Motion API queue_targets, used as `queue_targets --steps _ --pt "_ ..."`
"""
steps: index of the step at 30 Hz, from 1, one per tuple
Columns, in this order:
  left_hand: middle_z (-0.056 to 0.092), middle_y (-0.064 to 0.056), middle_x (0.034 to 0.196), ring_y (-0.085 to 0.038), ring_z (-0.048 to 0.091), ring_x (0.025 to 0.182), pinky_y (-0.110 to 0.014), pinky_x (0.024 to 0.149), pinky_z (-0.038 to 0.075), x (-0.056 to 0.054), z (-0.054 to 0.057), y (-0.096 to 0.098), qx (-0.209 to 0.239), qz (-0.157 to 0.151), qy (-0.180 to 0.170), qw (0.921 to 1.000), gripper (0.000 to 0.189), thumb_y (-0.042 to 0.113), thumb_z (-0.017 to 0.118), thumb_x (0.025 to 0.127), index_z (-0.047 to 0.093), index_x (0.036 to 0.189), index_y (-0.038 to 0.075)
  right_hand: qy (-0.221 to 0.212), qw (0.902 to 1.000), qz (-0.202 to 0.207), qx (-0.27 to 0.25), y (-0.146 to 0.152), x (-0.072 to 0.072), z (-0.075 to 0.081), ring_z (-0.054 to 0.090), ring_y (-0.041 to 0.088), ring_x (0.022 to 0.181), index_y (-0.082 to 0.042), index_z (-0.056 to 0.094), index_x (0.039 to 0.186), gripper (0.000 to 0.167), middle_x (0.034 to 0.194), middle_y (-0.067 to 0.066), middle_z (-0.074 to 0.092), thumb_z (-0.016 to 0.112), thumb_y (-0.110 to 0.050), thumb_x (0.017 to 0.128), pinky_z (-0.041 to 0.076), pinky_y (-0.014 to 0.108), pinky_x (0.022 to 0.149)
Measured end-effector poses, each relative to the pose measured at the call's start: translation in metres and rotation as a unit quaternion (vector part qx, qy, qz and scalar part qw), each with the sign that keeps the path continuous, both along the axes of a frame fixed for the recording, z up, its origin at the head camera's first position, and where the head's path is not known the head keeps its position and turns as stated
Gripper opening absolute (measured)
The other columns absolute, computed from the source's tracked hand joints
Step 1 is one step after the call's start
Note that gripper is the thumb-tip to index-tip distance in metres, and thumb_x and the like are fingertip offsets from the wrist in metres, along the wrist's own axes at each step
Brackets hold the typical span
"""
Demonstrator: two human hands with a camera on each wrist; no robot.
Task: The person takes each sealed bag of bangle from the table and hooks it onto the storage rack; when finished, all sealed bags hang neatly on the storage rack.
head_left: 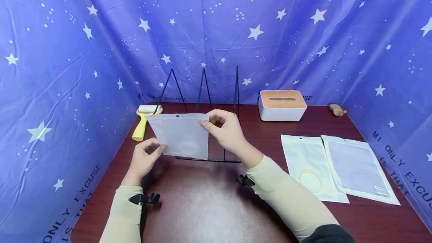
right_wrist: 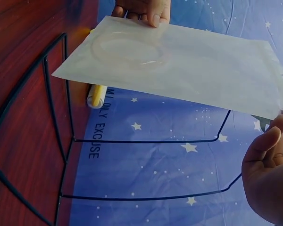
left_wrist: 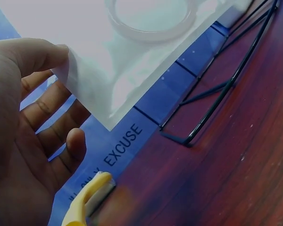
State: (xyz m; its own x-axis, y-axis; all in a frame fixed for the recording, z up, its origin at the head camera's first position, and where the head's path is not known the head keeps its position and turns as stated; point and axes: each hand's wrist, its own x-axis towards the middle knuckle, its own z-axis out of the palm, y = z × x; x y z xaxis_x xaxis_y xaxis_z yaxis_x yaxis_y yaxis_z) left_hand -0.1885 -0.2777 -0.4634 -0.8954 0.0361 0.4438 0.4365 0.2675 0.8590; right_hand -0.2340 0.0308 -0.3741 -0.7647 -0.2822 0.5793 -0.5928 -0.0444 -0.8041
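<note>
A pale, flat plastic bag (head_left: 182, 134) with a hang hole at its top edge is held up above the table. My left hand (head_left: 143, 162) pinches its lower left edge between thumb and fingers. At the upper right corner, my right hand (head_left: 227, 130) grips it with the thumb in front. Both wrist views show a ring-shaped outline (left_wrist: 151, 36) through the bag; what it is exactly cannot be told. Just behind the bag stands a black wire rack (head_left: 219, 161) with several tall pointed loops, partly hidden by the bag and right hand.
Two more flat bags, one (head_left: 293, 151) with a pale ring inside and one (head_left: 354, 164) overlapping it, lie at the right. A yellow-handled roller (head_left: 140, 128) lies back left. A wood-topped tissue box (head_left: 283, 114) and small brown object (head_left: 336, 109) sit at the back right.
</note>
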Motion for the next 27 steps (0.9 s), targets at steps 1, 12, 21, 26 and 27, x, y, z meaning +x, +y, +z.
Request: queue_targets --steps 1,12,21,26,27 --pt "0.068 -0.017 0.080 -0.012 0.062 0.073 -0.024 0.067 0.051 -0.002 -0.004 -0.003 0.003 0.002 0.001 1.0000 0.004 -0.008 0.074 0.092 0.072 0.095 -0.006 -0.001 1.0000 0.002 -0.002 -0.002 0.000 0.000 0.049 0.017 0.060 -0.010 0.075 0.089 0.008 0.065 0.003 0.060 0.081 -0.012 0.093 0.039 0.027 0.054" --pt "0.065 -0.017 0.077 -0.009 0.062 0.073 -0.021 0.067 0.050 -0.013 -0.023 -0.023 0.019 0.027 0.030 0.9990 0.008 -0.004 0.073 0.095 0.070 0.093 -0.011 -0.019 0.9997 0.012 -0.006 -0.020 0.001 0.009 0.049 0.008 0.061 0.006 0.074 0.094 0.003 0.072 0.018 0.065 0.074 0.005 0.092 0.039 0.024 0.056" --pt "0.067 -0.008 0.079 -0.006 0.062 0.076 -0.020 0.069 0.050 -0.013 -0.025 -0.029 0.023 0.053 0.021 0.9981 0.005 -0.007 0.072 0.094 0.070 0.094 -0.013 -0.017 0.9997 0.015 -0.004 -0.031 -0.008 0.001 0.048 0.014 0.062 0.000 0.073 0.089 0.009 0.069 0.008 0.061 0.079 -0.005 0.094 0.038 0.025 0.056" --pt "0.066 -0.009 0.075 -0.004 0.061 0.072 -0.019 0.066 0.049 -0.005 -0.014 -0.027 0.029 0.065 0.023 0.9972 0.006 -0.011 0.070 0.092 0.068 0.093 -0.016 -0.007 0.9999 0.013 0.006 -0.036 -0.012 -0.004 0.049 0.014 0.060 -0.007 0.066 0.077 0.023 0.065 0.001 0.059 0.080 -0.012 0.094 0.038 0.027 0.055" --pt "0.066 -0.009 0.074 -0.004 0.061 0.072 -0.018 0.066 0.048 -0.003 -0.011 -0.026 0.032 0.063 0.025 0.9972 0.005 -0.012 0.070 0.092 0.067 0.093 -0.016 -0.006 0.9999 0.011 0.008 -0.037 -0.013 -0.004 0.050 0.013 0.060 -0.008 0.065 0.076 0.024 0.066 0.000 0.060 0.079 -0.013 0.094 0.039 0.027 0.055"
